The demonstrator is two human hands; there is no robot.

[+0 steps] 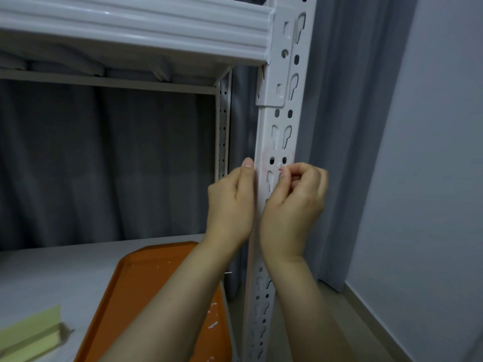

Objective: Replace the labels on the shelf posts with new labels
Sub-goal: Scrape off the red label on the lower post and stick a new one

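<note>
Grey curtain [104,165] backdrop. Label scrap [280,167] on shelf post [277,131] is pinched in right hand [295,202] grip. Left hand [230,205] fingers are hidden, so its grip cannot be told.

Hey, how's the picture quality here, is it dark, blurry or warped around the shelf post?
Head view: dim, bluish light; a faint glare streak on the shelf beam; wide-angle bend curves the shelf post toward the bottom; the label scrap pinched by the right hand is too small and soft to read.
</note>
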